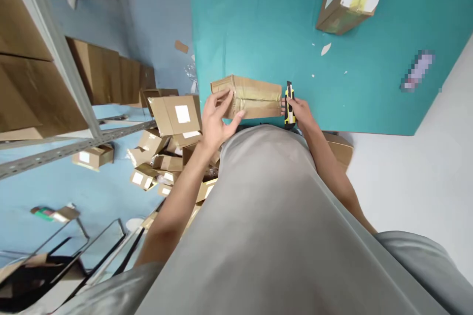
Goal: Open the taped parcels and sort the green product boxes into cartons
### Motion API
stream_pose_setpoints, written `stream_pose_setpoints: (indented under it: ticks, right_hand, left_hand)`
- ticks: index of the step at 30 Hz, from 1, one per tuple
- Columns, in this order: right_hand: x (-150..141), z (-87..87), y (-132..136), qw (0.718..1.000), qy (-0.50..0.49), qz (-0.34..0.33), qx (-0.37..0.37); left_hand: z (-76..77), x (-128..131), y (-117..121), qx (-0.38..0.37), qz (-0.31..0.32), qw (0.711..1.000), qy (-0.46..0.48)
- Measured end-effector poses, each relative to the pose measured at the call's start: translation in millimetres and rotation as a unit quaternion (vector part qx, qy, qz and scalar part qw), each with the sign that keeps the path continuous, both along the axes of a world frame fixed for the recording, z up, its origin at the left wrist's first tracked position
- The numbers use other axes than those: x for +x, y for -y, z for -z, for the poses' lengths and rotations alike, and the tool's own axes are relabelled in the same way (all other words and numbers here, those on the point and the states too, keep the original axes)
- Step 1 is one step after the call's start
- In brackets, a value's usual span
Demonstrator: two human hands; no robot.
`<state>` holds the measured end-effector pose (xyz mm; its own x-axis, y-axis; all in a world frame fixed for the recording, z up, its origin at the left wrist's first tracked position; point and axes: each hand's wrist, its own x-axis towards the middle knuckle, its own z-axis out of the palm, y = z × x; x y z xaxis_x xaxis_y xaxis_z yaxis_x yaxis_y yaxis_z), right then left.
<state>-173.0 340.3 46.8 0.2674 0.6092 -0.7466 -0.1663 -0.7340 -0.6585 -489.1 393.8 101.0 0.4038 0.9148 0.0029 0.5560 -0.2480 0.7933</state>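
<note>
One taped cardboard box point(260, 108), slim cutter point(289, 113)

No text readable anywhere. White square label point(182, 113) on open brown cardboard box point(164, 117), off green table's point(258, 39) left edge: print too small. White rectangular labels point(138, 177) on brown cardboard box pile point(168, 163), beyond near left corner: same. Tall brown cardboard box point(336, 12) toward table's right: white patches, illegible. Black-and-yellow utility knife point(289, 108), near edge: lettering can't be made out.

From the head, the camera faced forward and down over the grey shirt point(266, 206), fairly near both hands point(216, 120) at the near edge of the table point(358, 108).
</note>
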Motion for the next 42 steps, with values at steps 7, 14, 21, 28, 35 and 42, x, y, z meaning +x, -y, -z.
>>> stream_pose_setpoints:
  ticks: [7,14,21,28,35,42]
  right_hand:
    - [74.9,-44.0,30.4,0.973,0.225,-0.041,0.016]
    - [142.6,-63.3,35.8,0.912,0.371,-0.166,-0.050]
    - [110.4,-107.3,1.4,0.815,0.453,-0.359,-0.036]
    - [57.1,-127.3,-29.6,0.709,0.388,-0.590,-0.005]
    - [54.1,-123.7,-34.8,0.668,0.412,-0.619,-0.014]
    - [39.2,-128.1,-41.5,0.651,0.421,-0.632,-0.015]
  left_hand:
    - [30.8,87.1,-7.3,-0.096,-0.020,0.990,0.097]
    - [71.0,164.0,-6.4,-0.200,0.001,0.975,0.101]
    - [72.0,166.1,-9.7,-0.185,0.057,0.978,0.075]
    - [78.4,168.8,-11.6,-0.212,0.046,0.973,0.084]
    - [80.4,169.1,-11.3,-0.214,0.040,0.970,0.109]
    - [81.4,171.7,-12.0,-0.213,0.023,0.972,0.096]
